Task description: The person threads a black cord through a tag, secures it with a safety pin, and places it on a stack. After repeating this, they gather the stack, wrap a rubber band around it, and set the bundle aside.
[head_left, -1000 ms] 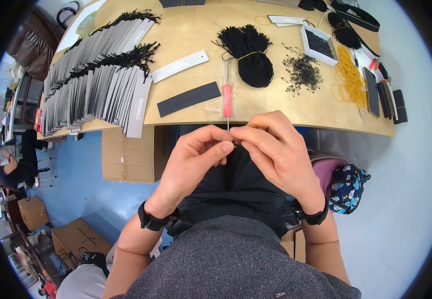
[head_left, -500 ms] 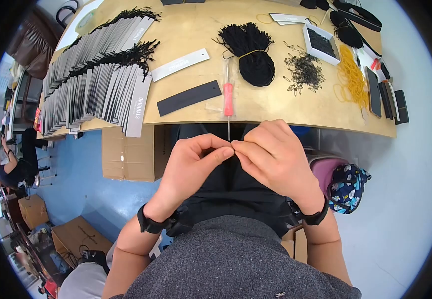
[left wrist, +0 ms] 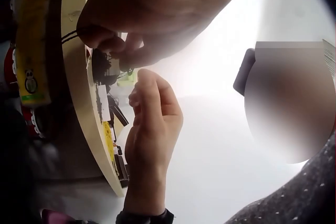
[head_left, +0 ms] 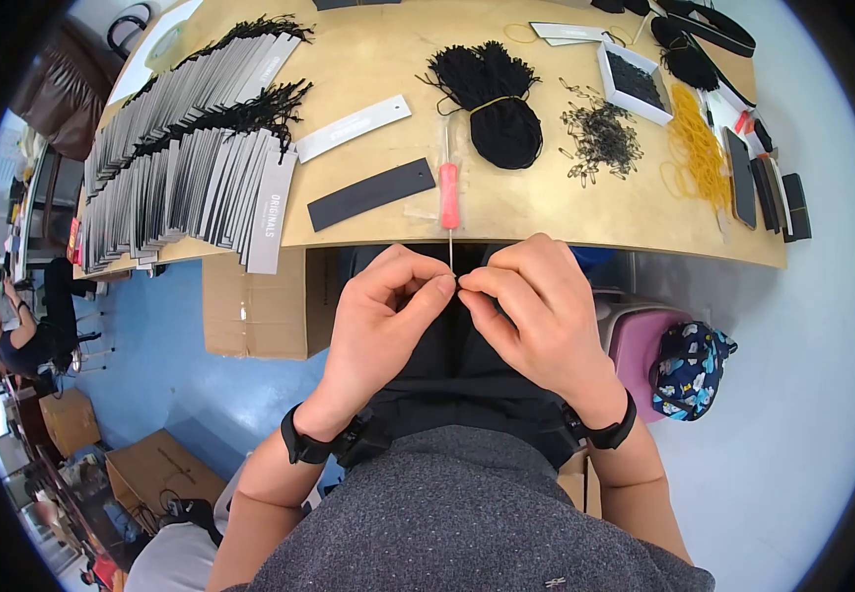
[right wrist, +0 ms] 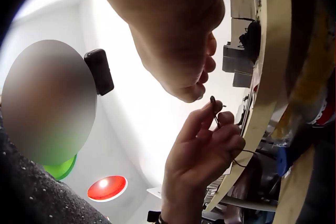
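My left hand (head_left: 388,311) pinches a thin black cord (right wrist: 244,157), whose loop trails from the fingers, and a small black safety pin (right wrist: 213,106) that pokes up past the fingertips. Facing it, my right hand (head_left: 536,311) is curled with thumb and forefinger close together; I cannot tell whether anything sits between them. Both hands are above the lap, just off the table's front edge. Straight ahead lies a red-handled tool (head_left: 449,197), its thin metal shaft (head_left: 452,249) jutting over the edge toward the fingertips.
Stacked corded tags (head_left: 181,197) fill the table's left. A white tag (head_left: 354,128) and a dark tag (head_left: 370,194) lie beside them. Farther right are a black cord bundle (head_left: 506,133), loose safety pins (head_left: 600,138), a white box (head_left: 646,113) of pins and yellow rubber bands (head_left: 696,148).
The fingertips of my two hands, together a second ago, now show a narrow gap. Both hands have come slightly lower in the head view. The tool and table items stay put.
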The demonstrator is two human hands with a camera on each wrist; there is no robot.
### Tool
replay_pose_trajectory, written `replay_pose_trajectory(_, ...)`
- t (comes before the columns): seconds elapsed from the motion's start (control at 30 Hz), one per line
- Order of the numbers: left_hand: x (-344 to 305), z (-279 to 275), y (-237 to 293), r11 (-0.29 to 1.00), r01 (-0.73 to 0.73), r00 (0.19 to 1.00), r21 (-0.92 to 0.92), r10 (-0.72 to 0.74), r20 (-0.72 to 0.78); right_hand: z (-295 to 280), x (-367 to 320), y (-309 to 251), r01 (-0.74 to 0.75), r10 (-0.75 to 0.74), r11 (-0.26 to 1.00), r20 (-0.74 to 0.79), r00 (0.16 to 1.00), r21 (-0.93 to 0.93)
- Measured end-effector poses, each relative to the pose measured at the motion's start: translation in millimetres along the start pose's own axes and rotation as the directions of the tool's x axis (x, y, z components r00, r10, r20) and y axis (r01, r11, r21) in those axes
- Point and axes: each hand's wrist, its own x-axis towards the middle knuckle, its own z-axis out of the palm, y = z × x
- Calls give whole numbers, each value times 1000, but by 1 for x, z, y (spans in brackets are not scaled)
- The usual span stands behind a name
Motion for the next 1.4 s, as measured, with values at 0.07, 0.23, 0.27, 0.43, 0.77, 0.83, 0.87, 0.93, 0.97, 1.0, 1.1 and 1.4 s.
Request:
replay_pose_trajectory(0.07,-1,0,0,999,19,1000,-40,-19,2,1,-1,0,-16,16,1000,-1,1000,-3)
replay_pose_trajectory(0.23,-3,1,-2,999,-34,999,-17,34,0,5,-3,-2,-77,77,996,0,997,39)
replay_pose_trajectory(0.27,-3,1,-1,999,-35,999,-17,35,1,6,-4,-3,-159,158,981,20,987,114)
replay_pose_trajectory(0.43,-4,-2,2,995,-69,997,77,67,39,5,-5,-2,-279,264,931,94,960,236)
replay_pose_trajectory(0.77,-1,-12,15,937,-81,985,339,24,170,4,-1,8,-197,155,966,237,959,165)
replay_pose_trajectory(0.83,0,-12,9,988,151,971,-6,-148,190,5,-3,8,-197,156,965,224,962,173)
replay_pose_trajectory(0.87,0,-12,10,988,152,970,-6,-148,191,6,-4,9,-201,164,962,196,967,186)
replay_pose_trajectory(0.93,-1,-11,12,911,327,932,-252,-265,249,8,-7,9,-207,175,958,168,970,198)
replay_pose_trajectory(0.97,-1,-11,11,911,328,931,-251,-266,250,9,-8,9,-221,189,952,159,969,211)
replay_pose_trajectory(1.0,-1,-11,10,919,322,930,-228,-262,258,9,-9,9,-234,203,946,151,967,224)
replay_pose_trajectory(1.1,-1,-12,11,959,256,945,-121,-221,241,8,-10,9,-245,215,942,148,965,229)
replay_pose_trajectory(1.4,-1,-15,18,956,259,943,-140,-219,252,-2,-10,14,-245,224,952,130,966,183)
